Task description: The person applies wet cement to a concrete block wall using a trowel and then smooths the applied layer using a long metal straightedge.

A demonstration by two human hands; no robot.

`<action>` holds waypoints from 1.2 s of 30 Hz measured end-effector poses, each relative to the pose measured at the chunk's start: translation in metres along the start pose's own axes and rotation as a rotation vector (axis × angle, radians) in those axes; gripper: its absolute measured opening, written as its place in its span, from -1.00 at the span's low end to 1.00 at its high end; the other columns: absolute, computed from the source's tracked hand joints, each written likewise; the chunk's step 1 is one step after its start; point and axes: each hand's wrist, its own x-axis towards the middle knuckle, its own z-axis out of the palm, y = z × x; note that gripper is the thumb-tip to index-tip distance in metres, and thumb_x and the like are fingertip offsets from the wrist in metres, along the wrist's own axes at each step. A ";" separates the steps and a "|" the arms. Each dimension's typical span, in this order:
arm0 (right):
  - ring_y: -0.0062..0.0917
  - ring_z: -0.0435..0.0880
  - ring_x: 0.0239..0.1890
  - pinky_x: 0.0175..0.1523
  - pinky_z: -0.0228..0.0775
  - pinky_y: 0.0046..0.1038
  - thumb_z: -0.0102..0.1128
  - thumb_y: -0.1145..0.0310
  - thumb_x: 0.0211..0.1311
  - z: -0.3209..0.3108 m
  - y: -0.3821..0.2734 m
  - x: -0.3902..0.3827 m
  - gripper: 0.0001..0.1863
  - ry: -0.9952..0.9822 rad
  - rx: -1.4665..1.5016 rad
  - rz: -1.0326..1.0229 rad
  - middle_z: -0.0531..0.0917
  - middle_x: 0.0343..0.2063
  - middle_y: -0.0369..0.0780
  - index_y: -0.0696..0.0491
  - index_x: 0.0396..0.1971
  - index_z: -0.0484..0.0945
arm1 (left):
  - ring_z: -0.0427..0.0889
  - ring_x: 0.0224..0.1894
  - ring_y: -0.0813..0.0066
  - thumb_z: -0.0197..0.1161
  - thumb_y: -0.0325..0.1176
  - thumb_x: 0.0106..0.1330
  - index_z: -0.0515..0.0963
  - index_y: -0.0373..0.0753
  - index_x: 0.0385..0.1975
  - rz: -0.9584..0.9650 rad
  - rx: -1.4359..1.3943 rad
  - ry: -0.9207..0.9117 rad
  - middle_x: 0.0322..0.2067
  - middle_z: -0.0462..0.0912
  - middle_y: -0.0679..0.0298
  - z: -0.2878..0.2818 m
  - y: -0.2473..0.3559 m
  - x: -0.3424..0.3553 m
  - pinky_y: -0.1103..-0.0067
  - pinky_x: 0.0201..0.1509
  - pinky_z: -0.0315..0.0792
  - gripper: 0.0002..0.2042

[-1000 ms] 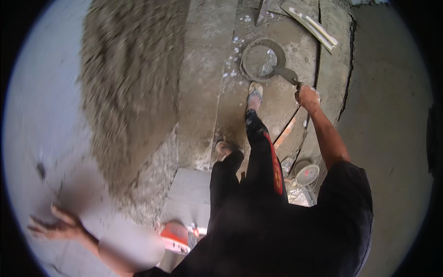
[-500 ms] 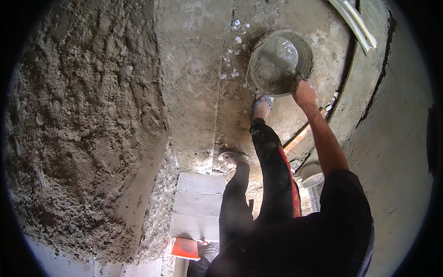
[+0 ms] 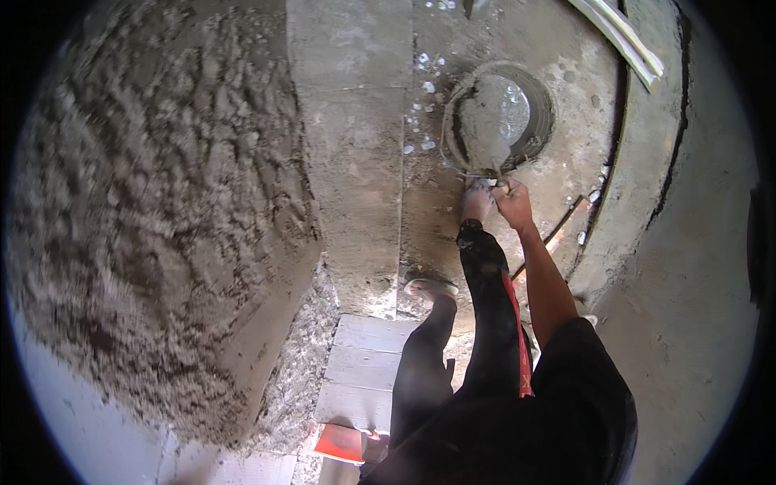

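My right hand (image 3: 515, 206) is closed round the short handle of a trowel (image 3: 487, 133), at the near rim of a round bucket (image 3: 543, 139). The trowel's mortar-coated blade points away from me over the bucket, and I cannot tell where it ends and the mortar begins. Wet grey mortar (image 3: 514, 109) shows inside. At the lower edge, my left hand (image 3: 374, 449) is partly hidden by my dark clothing. It appears closed at the side of an orange-red flat rectangular tool (image 3: 339, 443), whose grip is mostly hidden.
A rough mortar-covered wall (image 3: 162, 202) fills the left side. Pale blocks (image 3: 364, 364) lie near my feet. My sandalled foot (image 3: 432, 291) and other foot (image 3: 478, 202) are on the floor, one close to the bucket. White strips (image 3: 622, 36) lie at the far right; white fragments (image 3: 428, 86) lie left of the bucket.
My right hand has come back toward me and left, from the bucket's right near side to its near rim. The trowel has swung to point away from me. The view has shifted slightly.
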 end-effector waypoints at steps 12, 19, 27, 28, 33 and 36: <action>-0.64 0.37 -0.66 -0.54 0.24 -0.58 0.05 0.33 0.14 0.022 -0.109 -0.149 -0.91 0.048 0.854 -0.128 0.41 -0.65 -0.36 0.01 -0.46 0.45 | -0.25 0.47 0.19 -0.30 0.40 0.25 -0.05 -0.09 0.40 -0.290 -0.305 -0.031 0.42 -0.09 0.21 -0.027 0.025 0.024 -0.01 0.41 -0.45 -0.16; -0.62 0.36 -0.68 -0.57 0.24 -0.58 0.01 0.34 0.12 -0.017 -0.152 -0.313 -0.90 0.319 0.972 -0.281 0.39 -0.66 -0.31 0.02 -0.49 0.38 | -0.17 0.45 0.10 -0.02 0.19 0.30 0.03 -0.15 0.37 -0.209 -0.831 0.233 0.39 -0.01 0.14 -0.050 -0.007 0.003 0.04 0.43 -0.29 -0.25; -0.60 0.33 -0.65 -0.55 0.24 -0.55 0.01 0.39 0.17 -0.056 -0.177 -0.393 -0.90 0.726 1.063 -0.453 0.38 -0.63 -0.29 0.09 -0.44 0.36 | -0.11 0.44 0.14 -0.05 0.23 0.30 0.07 -0.07 0.37 -0.200 -0.557 0.190 0.39 0.00 0.17 -0.052 -0.102 -0.052 0.11 0.45 -0.23 -0.27; -0.60 0.32 -0.64 -0.55 0.23 -0.55 0.00 0.39 0.18 -0.060 -0.186 -0.401 -0.91 0.638 1.171 -0.459 0.37 -0.62 -0.30 0.08 -0.43 0.36 | -0.10 0.44 0.16 -0.07 0.25 0.29 0.08 -0.06 0.37 -0.169 -0.536 0.187 0.39 0.00 0.18 -0.051 -0.099 -0.050 0.12 0.45 -0.23 -0.27; -0.60 0.28 -0.61 -0.53 0.18 -0.57 0.00 0.35 0.24 -0.089 -0.174 -0.412 -0.90 0.183 1.382 -0.519 0.36 -0.57 -0.30 0.06 -0.36 0.40 | -0.10 0.44 0.12 -0.20 0.39 0.24 0.09 -0.03 0.36 -0.241 -0.474 0.106 0.39 0.02 0.19 -0.038 -0.093 -0.066 0.07 0.43 -0.22 -0.20; -0.60 0.33 -0.58 -0.50 0.24 -0.57 0.03 0.28 0.25 -0.099 -0.162 -0.406 -0.85 0.401 1.275 -0.433 0.42 -0.53 -0.31 0.05 -0.33 0.43 | -0.10 0.44 0.12 -0.22 0.42 0.22 0.10 -0.03 0.36 -0.231 -0.447 0.114 0.39 0.03 0.18 -0.034 -0.093 -0.066 0.08 0.43 -0.21 -0.19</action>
